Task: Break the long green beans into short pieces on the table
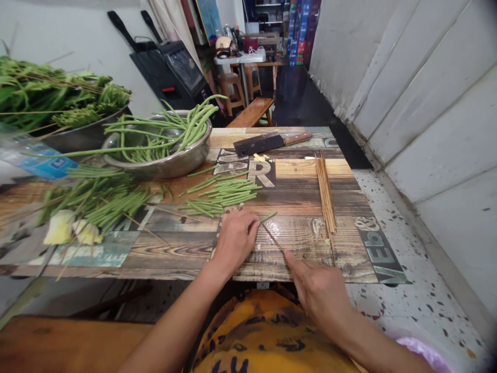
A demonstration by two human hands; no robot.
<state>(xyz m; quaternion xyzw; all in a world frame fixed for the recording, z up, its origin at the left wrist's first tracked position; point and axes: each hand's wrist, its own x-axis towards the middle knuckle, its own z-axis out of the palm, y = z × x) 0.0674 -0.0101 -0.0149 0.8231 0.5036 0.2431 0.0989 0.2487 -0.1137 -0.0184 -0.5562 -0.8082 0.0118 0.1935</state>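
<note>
My left hand [236,235] is closed at the table's front, its fingers pinching a short piece of green bean [268,216] whose end sticks out to the right. My right hand [318,287] grips a thin wooden skewer [274,238] near its lower end. The skewer's far tip reaches up to the bean beside my left fingertips; whether it has gone in is hidden. Just beyond my left hand lies a pile of cut green beans [227,194]. Right of both hands rests a bundle of bare skewers [325,194].
A cleaver [260,144] lies at the table's far side. Left stand a metal bowl [166,165] of whole long beans, skewered bean bunches [116,210], a plastic bottle [42,160] and a large basin [81,132] of greens. A wall [438,124] runs along the right.
</note>
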